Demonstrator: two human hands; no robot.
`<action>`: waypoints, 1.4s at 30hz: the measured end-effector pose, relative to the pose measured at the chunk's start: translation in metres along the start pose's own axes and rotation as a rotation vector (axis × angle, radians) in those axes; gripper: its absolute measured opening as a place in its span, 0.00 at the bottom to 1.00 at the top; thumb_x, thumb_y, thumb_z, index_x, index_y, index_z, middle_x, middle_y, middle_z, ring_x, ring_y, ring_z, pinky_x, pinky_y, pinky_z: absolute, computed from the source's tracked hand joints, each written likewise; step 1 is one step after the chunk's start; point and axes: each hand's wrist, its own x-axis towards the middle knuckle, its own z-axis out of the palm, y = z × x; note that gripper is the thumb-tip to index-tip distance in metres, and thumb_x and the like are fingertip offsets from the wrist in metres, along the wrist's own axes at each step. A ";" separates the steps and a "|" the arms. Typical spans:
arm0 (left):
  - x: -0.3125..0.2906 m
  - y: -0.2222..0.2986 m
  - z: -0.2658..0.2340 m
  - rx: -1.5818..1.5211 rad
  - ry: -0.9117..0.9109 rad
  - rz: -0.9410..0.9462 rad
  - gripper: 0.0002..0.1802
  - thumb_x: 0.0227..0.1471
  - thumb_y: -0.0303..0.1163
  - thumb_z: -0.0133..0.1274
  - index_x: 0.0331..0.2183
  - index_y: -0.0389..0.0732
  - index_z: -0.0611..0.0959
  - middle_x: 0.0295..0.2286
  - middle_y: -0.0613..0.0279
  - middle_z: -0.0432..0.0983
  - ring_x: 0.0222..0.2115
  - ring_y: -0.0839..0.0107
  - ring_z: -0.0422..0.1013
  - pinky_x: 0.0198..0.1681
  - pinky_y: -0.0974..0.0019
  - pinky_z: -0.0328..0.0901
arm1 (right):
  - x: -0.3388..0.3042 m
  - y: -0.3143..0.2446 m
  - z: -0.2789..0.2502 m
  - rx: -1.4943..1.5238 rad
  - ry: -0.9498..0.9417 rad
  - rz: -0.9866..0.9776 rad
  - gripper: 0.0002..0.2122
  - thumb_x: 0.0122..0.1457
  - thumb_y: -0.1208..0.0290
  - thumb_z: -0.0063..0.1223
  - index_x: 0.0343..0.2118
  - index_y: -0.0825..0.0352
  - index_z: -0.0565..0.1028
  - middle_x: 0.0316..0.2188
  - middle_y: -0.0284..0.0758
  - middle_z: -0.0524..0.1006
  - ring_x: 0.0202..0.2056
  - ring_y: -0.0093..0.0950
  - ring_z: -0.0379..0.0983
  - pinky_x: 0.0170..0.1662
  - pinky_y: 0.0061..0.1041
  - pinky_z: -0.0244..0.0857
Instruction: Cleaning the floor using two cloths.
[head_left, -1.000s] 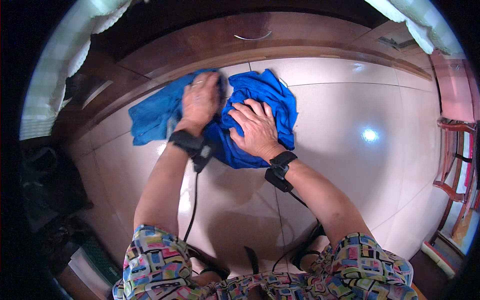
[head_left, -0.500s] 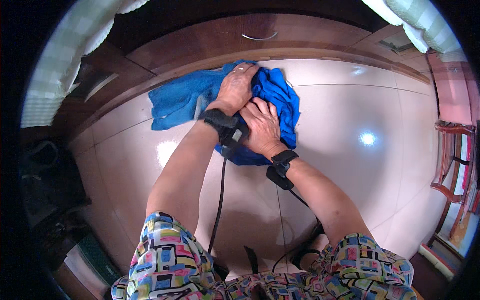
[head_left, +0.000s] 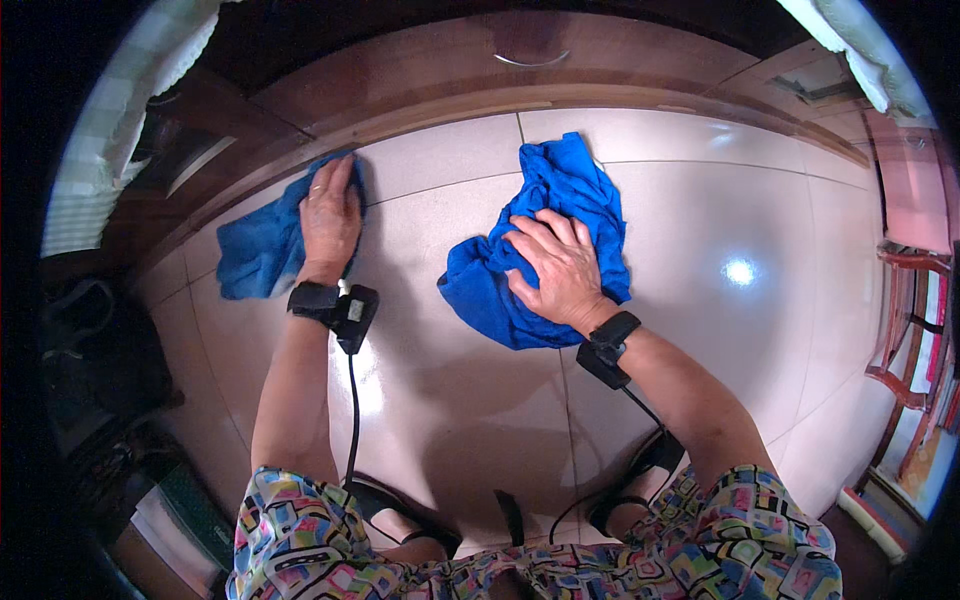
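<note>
Two blue cloths lie on the tiled floor, apart from each other. My left hand rests flat on the duller blue towel, at its right end, close to the foot of the wooden cabinet. A ring shows on one of its fingers. My right hand presses down on the bright blue cloth, which is crumpled, with its fingers apart and slightly bent. Each wrist wears a black band with a small box, the left band and the right band, and a cable runs back from each.
A dark wooden cabinet with a drawer handle spans the far side. At the left stands a dark bag above a green and white box. A wooden rack stands at the right. My feet are near the lower edge.
My hands, close together before, are now apart. The left has slid the duller towel leftward. The right has shifted slightly right and nearer with the bright cloth, now separate.
</note>
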 end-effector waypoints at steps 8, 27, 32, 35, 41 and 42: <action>0.019 0.100 0.040 -0.198 0.008 0.291 0.20 0.44 0.23 0.48 0.43 0.41 0.76 0.43 0.54 0.73 0.46 0.56 0.68 0.47 0.57 0.64 | 0.002 -0.003 0.004 -0.021 -0.021 0.026 0.19 0.47 0.60 0.56 0.42 0.62 0.75 0.51 0.33 0.70 0.54 0.34 0.59 0.56 0.41 0.49; 0.010 0.049 0.024 -0.232 0.000 0.168 0.24 0.42 0.18 0.46 0.46 0.38 0.75 0.45 0.48 0.70 0.47 0.50 0.66 0.52 0.55 0.61 | 0.007 -0.012 0.009 -0.080 0.039 0.053 0.18 0.48 0.60 0.52 0.42 0.63 0.75 0.49 0.35 0.71 0.53 0.36 0.60 0.54 0.40 0.51; 0.022 0.061 0.025 -0.117 -0.019 0.170 0.19 0.46 0.23 0.49 0.44 0.39 0.75 0.45 0.50 0.71 0.45 0.51 0.68 0.48 0.55 0.64 | 0.007 -0.012 0.013 -0.081 0.033 0.037 0.18 0.48 0.60 0.53 0.41 0.63 0.75 0.50 0.34 0.71 0.52 0.36 0.60 0.54 0.39 0.51; 0.013 0.018 0.012 -0.107 -0.012 0.045 0.18 0.48 0.23 0.48 0.44 0.39 0.75 0.43 0.48 0.73 0.43 0.50 0.69 0.47 0.56 0.66 | 0.006 -0.009 0.010 -0.091 0.027 0.045 0.18 0.48 0.60 0.53 0.41 0.63 0.75 0.49 0.34 0.71 0.52 0.36 0.60 0.54 0.39 0.51; -0.010 -0.046 -0.017 0.079 0.093 -0.126 0.18 0.47 0.23 0.48 0.44 0.40 0.76 0.44 0.48 0.71 0.44 0.50 0.69 0.47 0.55 0.66 | 0.009 -0.012 0.009 -0.090 0.039 0.040 0.18 0.48 0.60 0.53 0.41 0.63 0.75 0.49 0.34 0.71 0.52 0.36 0.60 0.54 0.39 0.51; -0.010 -0.040 -0.013 0.033 0.031 -0.123 0.20 0.47 0.22 0.48 0.45 0.39 0.75 0.46 0.49 0.70 0.46 0.51 0.68 0.50 0.56 0.64 | 0.010 -0.012 0.010 -0.088 0.039 0.041 0.18 0.48 0.60 0.53 0.41 0.63 0.75 0.49 0.34 0.71 0.52 0.36 0.60 0.54 0.39 0.51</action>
